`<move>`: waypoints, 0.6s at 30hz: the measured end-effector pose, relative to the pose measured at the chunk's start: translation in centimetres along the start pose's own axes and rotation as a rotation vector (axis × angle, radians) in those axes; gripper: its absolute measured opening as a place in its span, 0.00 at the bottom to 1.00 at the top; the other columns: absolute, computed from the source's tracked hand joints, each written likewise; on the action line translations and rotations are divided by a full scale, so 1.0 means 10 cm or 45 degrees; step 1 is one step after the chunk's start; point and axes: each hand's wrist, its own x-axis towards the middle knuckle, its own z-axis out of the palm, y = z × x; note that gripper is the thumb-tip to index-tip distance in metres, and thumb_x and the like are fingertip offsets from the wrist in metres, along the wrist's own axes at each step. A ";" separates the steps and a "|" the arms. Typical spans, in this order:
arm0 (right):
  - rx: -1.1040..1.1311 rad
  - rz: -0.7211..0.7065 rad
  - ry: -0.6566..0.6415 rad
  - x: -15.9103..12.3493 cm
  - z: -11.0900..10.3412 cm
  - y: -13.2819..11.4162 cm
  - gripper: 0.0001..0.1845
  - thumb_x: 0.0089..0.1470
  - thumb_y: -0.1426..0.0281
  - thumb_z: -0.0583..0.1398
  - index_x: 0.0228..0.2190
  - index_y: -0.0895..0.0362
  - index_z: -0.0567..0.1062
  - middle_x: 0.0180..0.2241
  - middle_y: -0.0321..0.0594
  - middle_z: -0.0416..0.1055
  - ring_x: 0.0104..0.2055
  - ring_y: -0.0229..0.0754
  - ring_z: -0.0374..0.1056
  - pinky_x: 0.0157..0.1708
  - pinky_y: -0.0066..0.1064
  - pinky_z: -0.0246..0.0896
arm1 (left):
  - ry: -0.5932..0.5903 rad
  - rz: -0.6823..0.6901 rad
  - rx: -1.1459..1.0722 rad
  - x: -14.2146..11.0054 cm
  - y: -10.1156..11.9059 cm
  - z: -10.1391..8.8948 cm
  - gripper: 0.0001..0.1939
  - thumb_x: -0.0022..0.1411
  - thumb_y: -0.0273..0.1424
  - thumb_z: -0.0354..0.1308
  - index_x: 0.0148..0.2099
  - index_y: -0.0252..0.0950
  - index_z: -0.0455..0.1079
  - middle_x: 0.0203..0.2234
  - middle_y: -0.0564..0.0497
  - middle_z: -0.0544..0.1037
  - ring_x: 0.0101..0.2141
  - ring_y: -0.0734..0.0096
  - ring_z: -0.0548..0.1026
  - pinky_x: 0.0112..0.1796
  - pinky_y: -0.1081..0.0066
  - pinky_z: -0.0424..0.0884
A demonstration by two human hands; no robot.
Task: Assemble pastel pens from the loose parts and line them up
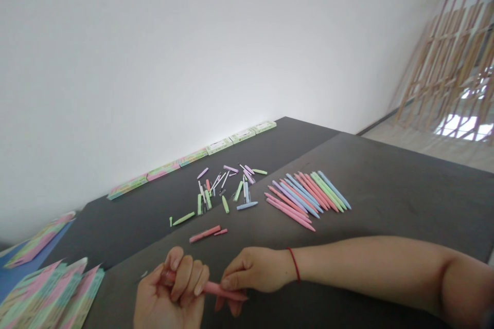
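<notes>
Pretty bright, flat daylight here, and the white wall (pixel 154 51) is almost glowing toward the middle. The real glare's over on the right, where a patch of floor (pixel 459 126) gets totally blown out behind the wooden lattice (pixel 451 46), which is smeared soft. Shadows on the dark bench (pixel 386 190) are faint, my fingers (pixel 185 277) look a bit soft, and the wide lens bends everything near the edges.

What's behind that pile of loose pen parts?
Behind the pen parts, a row of flat pastel boxes lines the far edge of the dark table against the white wall. Anything behind them is hidden.
</notes>
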 end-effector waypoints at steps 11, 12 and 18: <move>-0.169 -0.036 0.053 -0.02 -0.02 0.00 0.10 0.57 0.70 0.55 0.35 0.63 0.73 0.22 0.32 0.66 0.25 0.29 0.63 0.27 0.18 0.56 | -0.110 -0.044 0.053 0.02 -0.07 -0.03 0.11 0.55 0.30 0.50 0.20 0.37 0.59 0.11 0.60 0.47 0.14 0.76 0.49 0.18 0.73 0.60; -0.228 -0.034 0.073 -0.02 -0.04 0.00 0.09 0.57 0.70 0.55 0.34 0.63 0.73 0.22 0.32 0.67 0.24 0.29 0.62 0.26 0.18 0.55 | -0.121 -0.051 0.065 0.06 -0.09 -0.05 0.12 0.56 0.33 0.50 0.21 0.37 0.61 0.11 0.59 0.52 0.15 0.75 0.54 0.20 0.71 0.64; -0.638 0.124 0.314 -0.04 -0.21 -0.11 0.12 0.56 0.65 0.54 0.30 0.60 0.72 0.23 0.34 0.71 0.23 0.31 0.63 0.23 0.19 0.55 | 0.029 0.329 0.139 0.48 -0.11 -0.32 0.09 0.58 0.32 0.50 0.36 0.36 0.70 0.33 0.50 0.76 0.37 0.69 0.73 0.40 0.70 0.68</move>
